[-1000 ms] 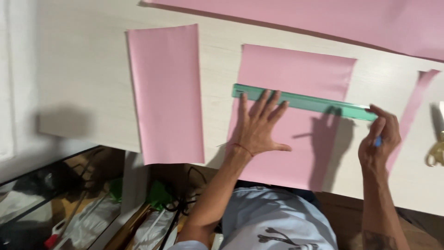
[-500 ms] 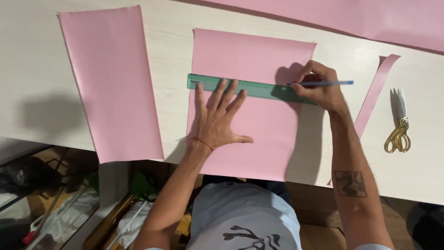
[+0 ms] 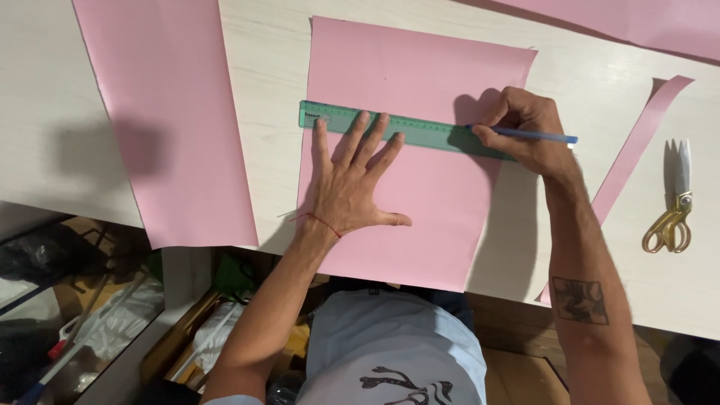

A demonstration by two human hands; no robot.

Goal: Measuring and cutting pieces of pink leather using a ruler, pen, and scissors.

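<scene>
A pink paper sheet (image 3: 420, 67) lies on the pale wooden table (image 3: 262, 82) in front of me. Across it rests a green ruler (image 3: 420, 129). My left hand (image 3: 349, 180) lies flat with spread fingers, its fingertips pressing on the ruler. My right hand (image 3: 525, 127) grips a blue pen (image 3: 544, 136) whose tip touches the paper at the ruler's right part, along its upper edge.
A second pink sheet (image 3: 169, 112) lies to the left, hanging over the table edge. A narrow pink strip (image 3: 634, 150) and gold-handled scissors (image 3: 671, 214) lie to the right. More pink paper (image 3: 637, 22) runs along the far edge. Cluttered floor items (image 3: 97, 315) show below the table.
My right hand has moved left along the ruler with the pen, from its right end inward. My left hand stays pressed on the ruler. The view shifted, so the scissors came into sight.
</scene>
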